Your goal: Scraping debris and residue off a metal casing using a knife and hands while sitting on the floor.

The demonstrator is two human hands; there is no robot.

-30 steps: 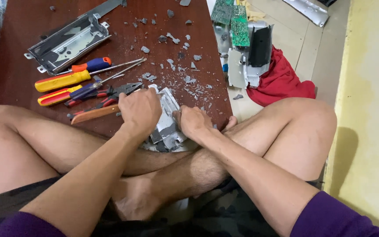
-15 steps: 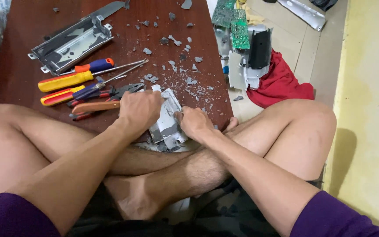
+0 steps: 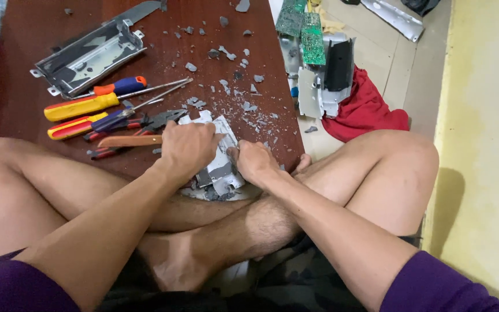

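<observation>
Gripping a bent grey metal casing (image 3: 218, 164) at the desk's (image 3: 24, 98) near edge, both my left hand (image 3: 187, 149) and right hand (image 3: 255, 163) have fingers clamped tight on it; looks stiff, light, sharp-edged, so hold the flat sides.
</observation>
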